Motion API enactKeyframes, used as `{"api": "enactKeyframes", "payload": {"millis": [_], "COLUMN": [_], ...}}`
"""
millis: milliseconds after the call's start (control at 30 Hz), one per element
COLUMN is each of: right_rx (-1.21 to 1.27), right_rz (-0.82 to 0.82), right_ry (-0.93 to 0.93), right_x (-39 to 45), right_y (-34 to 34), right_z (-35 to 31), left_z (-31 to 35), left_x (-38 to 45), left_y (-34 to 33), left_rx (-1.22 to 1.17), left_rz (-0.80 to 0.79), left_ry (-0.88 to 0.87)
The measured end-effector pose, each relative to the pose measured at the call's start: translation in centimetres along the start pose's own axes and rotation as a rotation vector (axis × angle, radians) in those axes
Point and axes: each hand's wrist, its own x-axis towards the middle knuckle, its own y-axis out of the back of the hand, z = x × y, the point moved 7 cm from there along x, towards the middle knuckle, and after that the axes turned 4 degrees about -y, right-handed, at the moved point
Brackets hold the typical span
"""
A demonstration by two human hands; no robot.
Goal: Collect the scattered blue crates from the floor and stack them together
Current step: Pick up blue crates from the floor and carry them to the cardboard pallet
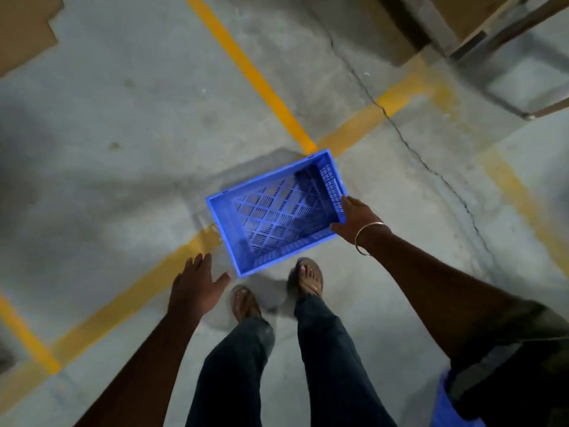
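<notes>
An empty blue crate (246,208) with a slotted bottom sits upright in front of my feet, over a yellow floor line. My right hand (354,217), with a metal bangle on the wrist, grips the crate's near right corner, fingers curled over the rim. My left hand (197,282) hovers with fingers spread just left of the crate's near corner, apart from it and holding nothing. A sliver of another blue crate (445,405) shows at the bottom right edge, partly hidden by my right sleeve.
Yellow painted lines (246,69) cross the grey concrete floor, and a crack (409,143) runs along the right. Brown cardboard (24,29) lies at the top left. A pallet with boxes (480,29) stands at the top right. My sandalled feet (308,278) stand right behind the crate.
</notes>
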Motion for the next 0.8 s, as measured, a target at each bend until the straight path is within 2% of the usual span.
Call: {"api": "enactKeyframes", "payload": {"millis": [200,267,400,533,700,800], "right_rx": [-0.085,-0.196,-0.463,-0.444,-0.384,-0.366], "right_rz": [-0.020,-0.009,0.085,0.170,0.262,0.289], "right_ry": [-0.025,-0.008,0.059,0.107,0.138,0.147], "right_x": [12.8,16.2,21.3,24.3,26.1,26.9], "right_y": [-7.8,-10.2,-13.1,-14.4,-15.1,-15.5], "right_z": [6.7,8.3,9.6,9.8,9.8,9.7], "left_z": [0.0,-0.8,-0.9,-1.1,-0.6,-0.8], "left_x": [10.9,14.0,19.2,22.4,23.8,24.4], "left_y": [-9.1,-11.6,-15.4,-17.0,-17.0,-16.5], "left_rx": [0.042,0.122,0.286,0.325,0.208,0.105], "left_rz": [0.032,0.051,0.115,0.153,0.191,0.273], "left_ry": [0.014,0.037,-0.027,-0.010,0.024,0.030]}}
